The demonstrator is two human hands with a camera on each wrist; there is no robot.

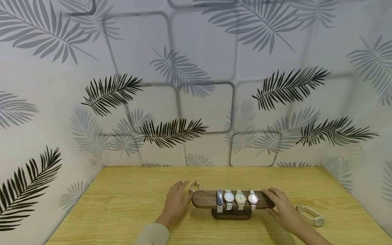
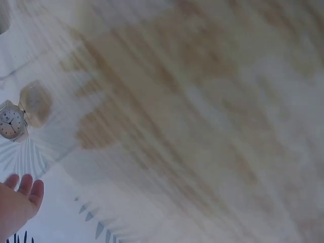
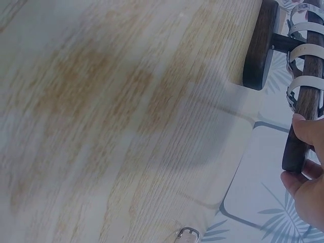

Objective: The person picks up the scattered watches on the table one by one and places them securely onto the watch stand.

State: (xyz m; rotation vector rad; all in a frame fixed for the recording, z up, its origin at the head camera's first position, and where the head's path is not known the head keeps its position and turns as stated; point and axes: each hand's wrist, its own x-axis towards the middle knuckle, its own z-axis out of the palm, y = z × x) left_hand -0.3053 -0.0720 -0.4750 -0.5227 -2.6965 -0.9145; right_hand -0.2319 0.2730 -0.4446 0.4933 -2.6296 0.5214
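A dark wooden watch stand (image 1: 204,199) with a padded-looking bar stands on the table. Strapped around its bar are a fitness band (image 1: 219,198) with a dark screen and three pale-strapped watches (image 1: 240,198). My right hand (image 1: 283,209) grips the bar's right end; in the right wrist view, the thumb and fingers (image 3: 309,132) close round the bar (image 3: 295,152). Beside the bar's left end is my left hand (image 1: 176,204), fingers apart and loosely bent, holding nothing. Just behind that end sits a cream-strapped watch (image 1: 195,186), its white dial (image 2: 11,122) showing in the left wrist view.
Another cream-strapped watch (image 1: 311,216) lies on the table right of my right hand. The light wooden table (image 1: 122,190) meets a leaf-patterned wall covering (image 1: 202,109) at its back edge.
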